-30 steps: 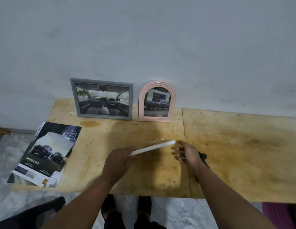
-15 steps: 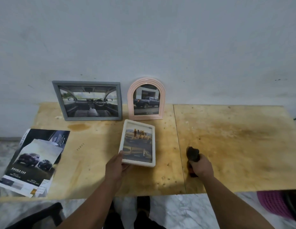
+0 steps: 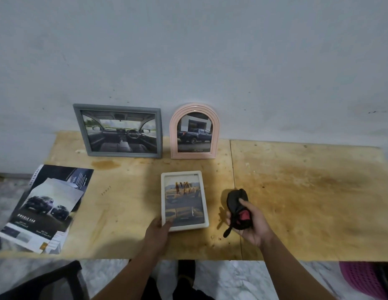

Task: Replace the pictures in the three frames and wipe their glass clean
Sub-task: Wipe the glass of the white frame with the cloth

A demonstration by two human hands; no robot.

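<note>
White frame (image 3: 184, 200) flat on my plywood table (image 3: 307, 191), left hand (image 3: 158, 233) pinching its corner, right hand (image 3: 252, 224) fingers curled round black cloth (image 3: 237, 204).

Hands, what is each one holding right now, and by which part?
The left hand grips the white rectangular picture frame at its near left corner. The right hand clutches the bunched black cloth around its lower half.

Head view — forward, downward, close
</note>
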